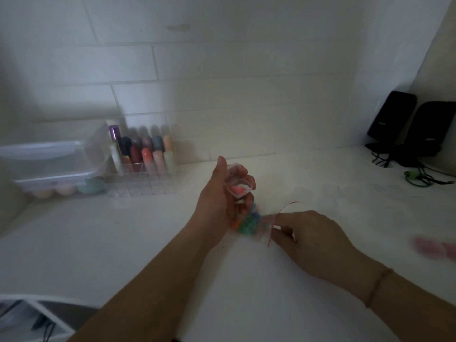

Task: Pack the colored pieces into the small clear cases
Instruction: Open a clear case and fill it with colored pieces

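Observation:
My left hand is raised over the white counter and grips a small clear case with its lid open; a pink-orange piece lies inside. Just below it a blurred cluster of colored pieces, green, blue and orange, rests on the counter inside what looks like a clear bag. My right hand pinches that bag's edge with a thin red strip at the fingertips. The picture is dim and blurred.
A clear organizer of colored tubes stands at the back left beside a clear lidded box over pastel egg shapes. Two black speakers with cables sit at the back right. Blurred pink items lie at the right edge.

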{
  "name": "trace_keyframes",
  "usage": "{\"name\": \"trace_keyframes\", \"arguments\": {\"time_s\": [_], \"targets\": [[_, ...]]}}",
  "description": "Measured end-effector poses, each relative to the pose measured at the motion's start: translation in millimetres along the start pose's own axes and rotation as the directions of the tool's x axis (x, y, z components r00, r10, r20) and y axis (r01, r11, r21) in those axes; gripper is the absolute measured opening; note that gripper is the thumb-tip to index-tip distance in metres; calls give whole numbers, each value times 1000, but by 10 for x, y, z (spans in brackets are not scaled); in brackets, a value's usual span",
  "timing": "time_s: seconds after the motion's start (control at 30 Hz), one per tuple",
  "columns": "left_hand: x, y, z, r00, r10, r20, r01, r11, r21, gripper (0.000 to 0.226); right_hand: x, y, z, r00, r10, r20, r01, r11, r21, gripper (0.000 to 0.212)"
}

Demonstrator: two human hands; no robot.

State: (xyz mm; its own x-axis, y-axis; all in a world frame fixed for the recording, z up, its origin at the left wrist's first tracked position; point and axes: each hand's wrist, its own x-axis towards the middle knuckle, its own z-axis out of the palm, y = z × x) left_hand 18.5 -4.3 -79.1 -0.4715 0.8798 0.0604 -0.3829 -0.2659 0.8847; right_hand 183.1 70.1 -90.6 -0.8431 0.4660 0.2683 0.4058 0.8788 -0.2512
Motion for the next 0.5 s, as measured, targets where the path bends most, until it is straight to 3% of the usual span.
{"name": "trace_keyframes", "arguments": {"time_s": [0.13, 0.2, 0.3, 0.4, 0.5], "targets": [[17, 8, -26, 1000, -2, -18, 2, 1000, -12, 49, 141, -48, 128, 1000, 6, -2, -6, 1000, -21, 32], [46, 12, -56, 997, 0, -83, -1, 1000, -15, 50, 161, -12, 153, 994, 28, -109, -28, 1000, 5, 44], [92, 44, -118, 980, 1, -199, -11, 999, -51, 49, 209, -3, 141, 990, 72, -123, -72, 997, 4, 34], [113, 61, -158, 971, -17, -238, -19, 989, -147, 49, 261, -24, 116, 998, 24, -65, -25, 1000, -4, 35], [127, 49, -198, 969, -37, -242, -20, 974, -225, 49, 324, -65, 118, 990, -73, -121, 70, 997, -27, 45]]}}
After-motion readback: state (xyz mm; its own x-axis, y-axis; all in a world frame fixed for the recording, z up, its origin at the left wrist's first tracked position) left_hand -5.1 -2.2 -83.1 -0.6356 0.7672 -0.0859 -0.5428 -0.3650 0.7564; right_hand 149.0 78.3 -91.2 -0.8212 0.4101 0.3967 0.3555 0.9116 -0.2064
